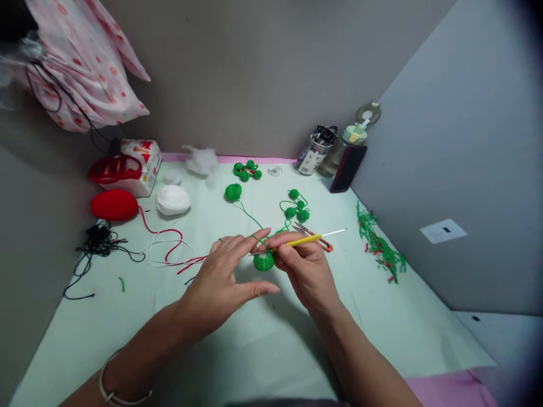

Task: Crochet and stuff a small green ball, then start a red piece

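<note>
My right hand (309,265) is closed around a yellow-handled crochet hook (303,242), whose thin metal end points right. Just left of its fingertips is a small round green crocheted piece (263,261), with a paler opening at its top. My left hand (224,277) has its fingers stretched out and its thumb held apart, beside the crocheted piece. Green yarn passes over its fingers and runs to the piece. From a green yarn ball (233,193) farther back, a strand leads down to the hands. Scissors (324,243) with orange handles lie partly behind my right hand.
Green crocheted balls (302,216) lie beyond my hands, with a green-and-red cluster (247,170) farther back. At left are red yarn (114,205), white yarn (173,200) and tangled black yarn (102,237). A phone (348,168) leans at back right, near green scraps (382,249).
</note>
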The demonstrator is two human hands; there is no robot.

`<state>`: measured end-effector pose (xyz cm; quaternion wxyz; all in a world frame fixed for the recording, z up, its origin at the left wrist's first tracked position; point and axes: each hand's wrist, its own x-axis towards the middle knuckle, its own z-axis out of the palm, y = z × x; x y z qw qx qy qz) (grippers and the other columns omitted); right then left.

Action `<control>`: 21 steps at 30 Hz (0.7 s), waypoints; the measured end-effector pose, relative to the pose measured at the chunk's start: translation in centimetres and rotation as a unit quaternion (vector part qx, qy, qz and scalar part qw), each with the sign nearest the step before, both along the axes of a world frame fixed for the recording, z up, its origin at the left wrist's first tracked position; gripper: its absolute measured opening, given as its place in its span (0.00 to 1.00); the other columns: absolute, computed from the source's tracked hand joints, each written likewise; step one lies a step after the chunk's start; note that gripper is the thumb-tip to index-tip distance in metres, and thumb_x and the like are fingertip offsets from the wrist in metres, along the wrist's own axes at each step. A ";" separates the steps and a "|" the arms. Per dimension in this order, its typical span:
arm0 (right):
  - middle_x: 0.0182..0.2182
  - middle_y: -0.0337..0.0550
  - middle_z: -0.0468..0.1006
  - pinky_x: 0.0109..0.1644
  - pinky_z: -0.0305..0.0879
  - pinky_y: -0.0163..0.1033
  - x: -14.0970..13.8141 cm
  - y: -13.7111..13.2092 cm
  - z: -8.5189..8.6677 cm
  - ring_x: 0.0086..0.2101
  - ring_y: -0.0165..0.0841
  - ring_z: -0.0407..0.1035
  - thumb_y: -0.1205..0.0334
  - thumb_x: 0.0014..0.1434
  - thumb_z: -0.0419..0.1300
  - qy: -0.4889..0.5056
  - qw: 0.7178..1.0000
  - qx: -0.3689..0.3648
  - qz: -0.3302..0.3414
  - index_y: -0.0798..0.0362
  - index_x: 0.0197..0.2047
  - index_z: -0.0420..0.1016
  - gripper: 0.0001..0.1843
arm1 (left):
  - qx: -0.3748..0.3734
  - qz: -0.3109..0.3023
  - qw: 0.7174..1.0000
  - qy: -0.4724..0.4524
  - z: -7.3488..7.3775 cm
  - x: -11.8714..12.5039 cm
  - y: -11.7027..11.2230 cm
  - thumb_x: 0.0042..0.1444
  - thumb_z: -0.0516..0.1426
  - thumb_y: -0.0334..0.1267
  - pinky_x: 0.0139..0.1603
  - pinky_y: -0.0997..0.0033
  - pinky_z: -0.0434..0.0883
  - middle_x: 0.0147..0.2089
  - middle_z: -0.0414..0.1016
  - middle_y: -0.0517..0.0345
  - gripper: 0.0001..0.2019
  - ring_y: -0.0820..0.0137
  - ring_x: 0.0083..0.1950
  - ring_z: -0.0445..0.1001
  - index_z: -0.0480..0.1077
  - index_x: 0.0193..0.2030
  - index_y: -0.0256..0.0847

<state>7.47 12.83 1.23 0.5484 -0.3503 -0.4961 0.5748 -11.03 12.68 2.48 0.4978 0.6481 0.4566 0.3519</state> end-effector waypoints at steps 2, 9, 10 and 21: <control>0.32 0.41 0.83 0.26 0.56 0.32 0.0 0.2 0.1 0.25 0.25 0.63 0.52 0.61 0.71 0.032 0.999 -0.031 -0.003 0.48 0.37 0.86 0.09 | 0.001 -0.030 1.000 0.004 -0.1 -0.6 0.2 0.51 0.72 0.45 0.72 0.41 0.55 0.55 0.80 0.54 0.27 0.49 0.61 0.70 0.78 0.60 0.54; 0.13 0.28 0.64 0.22 0.60 0.32 -0.4 0.2 0.5 0.16 0.23 0.52 0.49 0.57 0.73 0.085 0.990 -0.112 0.032 0.51 0.36 0.83 0.14 | -0.214 -0.100 0.942 -0.238 -0.8 -1.2 0.5 0.70 0.57 0.45 0.61 0.55 0.70 0.59 0.76 0.53 0.28 0.60 0.54 0.77 0.61 0.75 0.57; 0.12 0.27 0.63 0.22 0.63 0.32 -0.5 0.2 0.5 0.15 0.23 0.54 0.49 0.58 0.73 0.101 0.987 -0.119 0.046 0.51 0.37 0.83 0.14 | -0.237 -0.101 0.927 -0.272 -0.9 -1.0 0.5 0.71 0.56 0.45 0.57 0.56 0.73 0.56 0.77 0.52 0.28 0.61 0.50 0.79 0.61 0.75 0.56; 0.15 0.30 0.71 0.24 0.67 0.30 -0.5 0.3 0.0 0.15 0.21 0.57 0.51 0.59 0.73 0.133 0.976 -0.139 0.106 0.51 0.35 0.83 0.13 | -0.325 -0.093 0.865 -0.370 -1.6 -0.3 0.8 0.60 0.68 0.37 0.57 0.61 0.70 0.47 0.78 0.53 0.26 0.64 0.49 0.77 0.74 0.66 0.46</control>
